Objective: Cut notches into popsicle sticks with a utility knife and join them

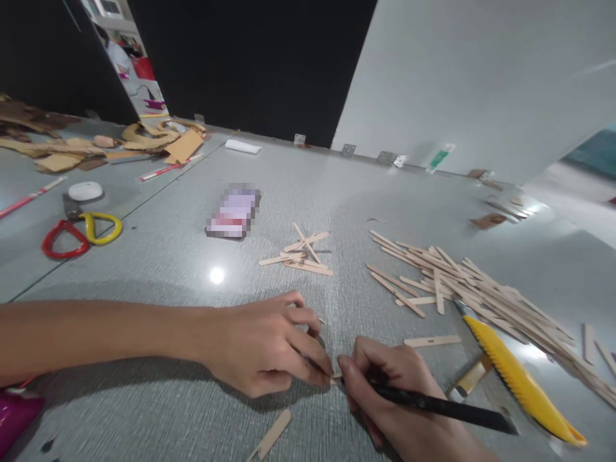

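Note:
My left hand point(264, 343) reaches in from the left, low over the grey table, its fingers bent and closed on a wooden craft stick point(335, 379). Only a short bit of that stick shows at the fingertips. My right hand point(399, 391) grips a slim black pen-like tool point(443, 405), with its tip at the stick beside my left fingertips. Whether that tip is a blade or a pen point is hidden. Below my hands lies a slotted craft stick point(275, 435). Another slotted stick point(432, 341) rests just beyond my right hand.
A yellow-handled cutter point(522, 378) lies right of my right hand, near a heap of craft sticks point(481, 292). Further off are a small stick pile point(301, 251), a phone point(234, 212), scissors point(79, 231), a white oval case point(85, 191) and cardboard scraps point(96, 144). Upright panels line the back.

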A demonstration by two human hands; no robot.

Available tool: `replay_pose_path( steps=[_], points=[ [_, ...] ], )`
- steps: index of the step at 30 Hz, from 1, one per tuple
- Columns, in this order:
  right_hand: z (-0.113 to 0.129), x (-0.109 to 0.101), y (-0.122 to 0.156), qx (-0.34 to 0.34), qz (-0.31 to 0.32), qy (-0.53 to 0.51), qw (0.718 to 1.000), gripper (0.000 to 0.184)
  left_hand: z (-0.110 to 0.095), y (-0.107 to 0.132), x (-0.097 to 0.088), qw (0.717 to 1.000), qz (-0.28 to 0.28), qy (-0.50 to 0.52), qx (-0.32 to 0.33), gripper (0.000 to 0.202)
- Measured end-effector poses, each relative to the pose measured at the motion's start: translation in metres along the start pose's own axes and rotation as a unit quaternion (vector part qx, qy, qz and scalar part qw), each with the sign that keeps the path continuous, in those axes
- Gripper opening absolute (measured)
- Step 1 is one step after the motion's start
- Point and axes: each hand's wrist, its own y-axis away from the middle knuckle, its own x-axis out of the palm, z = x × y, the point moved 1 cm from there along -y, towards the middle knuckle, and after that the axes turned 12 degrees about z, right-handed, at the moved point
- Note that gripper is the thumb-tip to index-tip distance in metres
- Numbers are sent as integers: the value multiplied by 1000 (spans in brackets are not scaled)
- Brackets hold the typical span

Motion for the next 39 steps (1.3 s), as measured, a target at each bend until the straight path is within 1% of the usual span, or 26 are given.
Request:
replay_pose_path(
  steps=[4, 7, 10, 15, 21, 24, 32, 36, 39],
  points=[
    [-1, 0, -2, -13, -5, -12, 1000, 50, -1, 1, 3, 999, 4, -51, -6, 37],
    [-1, 1, -3, -31, -8, -22, 999, 49, -1, 2, 4, 998, 18, -57, -10, 37],
    [-1, 2, -1, -25, -5, -23, 999, 48, -1, 2, 2, 998, 26, -55, -3, 39],
    [-2, 2, 0, -14, -12, -22, 1000, 49, -2, 2, 0, 998, 17, -65, 14, 39],
    [0, 1, -2, -24, -15, -26, 999, 50, 0, 1, 1, 997, -2, -73, 2, 36],
    [-1, 1, -2, -25, -17, -25, 999, 51, 1, 1, 2, 997, 1, -83, -1, 35],
    [-1, 2, -2, -20, -30, -1, 999, 50, 1, 3, 1, 994, 24, -100, -20, 38],
    [2, 2, -3, -38, -32, 23, 999, 49, 1, 3, 2, 994, 23, -103, -18, 39],
    [1, 2, -4, -58, -46, 49, 996, 49, 2, 3, 1, 994, 20, -106, -19, 38]
  ],
)
